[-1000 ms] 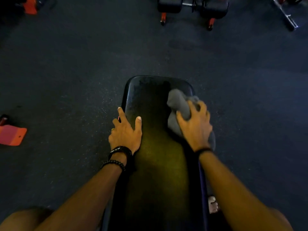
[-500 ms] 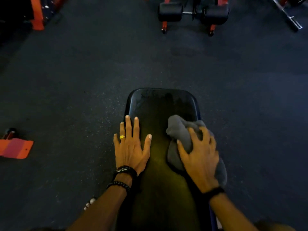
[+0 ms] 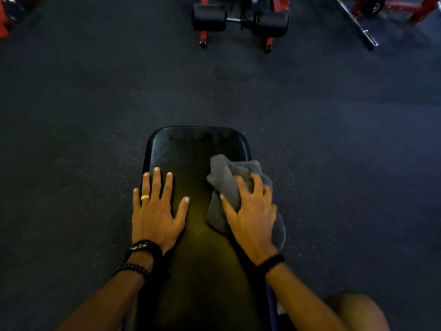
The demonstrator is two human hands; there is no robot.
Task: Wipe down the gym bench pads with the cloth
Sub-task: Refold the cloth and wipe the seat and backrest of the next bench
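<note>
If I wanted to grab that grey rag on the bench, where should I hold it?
Probably the bunched-up far end of the crumpled grey cloth, coming from above. It sticks up off the black padded bench, clear of the right hand pressing the rest flat, so fingers could pinch the folds.

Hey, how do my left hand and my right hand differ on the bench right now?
The left hand lies flat on the bare bench pad with fingers straight and spread; the right hand presses on the grey cloth, fingers bent into it. The left hand wears a gold ring; no ring shows on the right hand. The left hand sits by the pad's left edge, the right hand at its right edge. Both wrists carry dark bands.
</note>
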